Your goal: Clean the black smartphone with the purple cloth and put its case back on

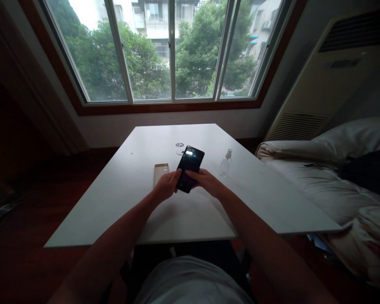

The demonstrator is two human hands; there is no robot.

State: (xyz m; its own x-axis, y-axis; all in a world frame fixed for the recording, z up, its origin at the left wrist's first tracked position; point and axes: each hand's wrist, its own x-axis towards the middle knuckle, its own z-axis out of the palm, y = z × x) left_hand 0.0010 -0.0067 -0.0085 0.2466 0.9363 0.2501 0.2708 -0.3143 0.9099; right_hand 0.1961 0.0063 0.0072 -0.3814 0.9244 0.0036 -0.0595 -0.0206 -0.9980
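Observation:
A dark smartphone [192, 159] is held tilted above the white table, with light reflecting near its upper end. My left hand [167, 184] grips its lower left edge, thumb on the front. From the other side, my right hand [205, 180] grips the phone, its thumb lying across the lower screen; the fingers behind the phone are hidden. A phone case [161, 169], beige and partly covered by my left hand, lies on the table. To the right stands a clear spray bottle [225, 164].
Beyond the phone, two small round objects [179, 145] lie on the white table [114, 202]; their kind is unclear. A cream sofa [291, 169] with dark cloth on it borders the right side. A window [171, 55] and a tall air conditioner [316, 84] stand behind.

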